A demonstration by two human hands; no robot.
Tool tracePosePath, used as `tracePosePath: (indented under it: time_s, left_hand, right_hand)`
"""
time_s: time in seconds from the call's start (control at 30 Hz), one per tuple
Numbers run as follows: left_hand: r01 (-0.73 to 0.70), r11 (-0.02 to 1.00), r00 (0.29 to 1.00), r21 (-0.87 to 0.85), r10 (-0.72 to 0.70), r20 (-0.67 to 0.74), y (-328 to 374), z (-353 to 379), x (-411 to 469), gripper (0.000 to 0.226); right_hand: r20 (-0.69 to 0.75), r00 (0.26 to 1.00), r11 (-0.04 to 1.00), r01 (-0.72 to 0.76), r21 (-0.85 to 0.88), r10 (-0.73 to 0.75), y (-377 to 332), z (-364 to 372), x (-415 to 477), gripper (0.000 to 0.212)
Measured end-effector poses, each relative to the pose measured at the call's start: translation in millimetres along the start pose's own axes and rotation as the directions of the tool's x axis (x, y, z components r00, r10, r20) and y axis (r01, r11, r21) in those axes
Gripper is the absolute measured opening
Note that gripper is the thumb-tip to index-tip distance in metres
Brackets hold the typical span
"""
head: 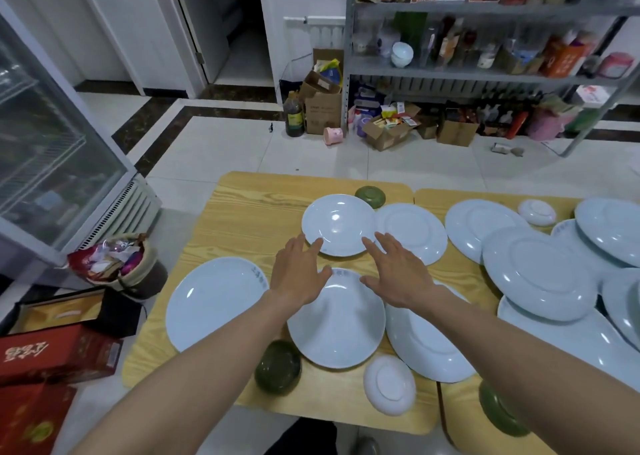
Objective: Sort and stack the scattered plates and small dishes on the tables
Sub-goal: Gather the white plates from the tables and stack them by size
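Reaching across the light wooden table [242,219] with left hand [298,274] and right hand [398,274], both flat and spread wide, holding nothing. Fingertips [316,245] at the near rim of the far pale blue round ceramic plate [337,224], possibly touching.

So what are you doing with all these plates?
A person is tidying dishes on a light wooden table. The left hand and right hand, both open, reach for the near rim of a round pale blue plate lying face up; it is not lifted yet. Other pale blue plates, small dark green dishes and small white dishes lie scattered around, some upside down.
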State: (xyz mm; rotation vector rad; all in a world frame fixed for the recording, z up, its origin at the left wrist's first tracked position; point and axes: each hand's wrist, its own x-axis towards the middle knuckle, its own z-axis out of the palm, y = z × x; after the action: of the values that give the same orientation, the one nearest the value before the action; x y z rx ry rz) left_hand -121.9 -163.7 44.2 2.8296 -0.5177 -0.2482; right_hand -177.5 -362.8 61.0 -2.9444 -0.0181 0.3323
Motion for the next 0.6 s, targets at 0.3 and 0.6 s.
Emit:
tracePosePath:
  time_s: [0.3,0.6]
  left_hand:
    - [0.064,0.989,0.997,-0.135,-0.056,0.058,-17,14,44,0.060]
    - [0.237,0.903,0.963,-0.360,-0.168,0.211,-31,35,86,0.055]
  right_hand:
    - [0.039,0.998,0.996,-0.060,0.070,0.057,0,10,27,0.076]
    - [0.080,0.991,0.988,-0.114,0.101,0.106,10,21,46,0.074]
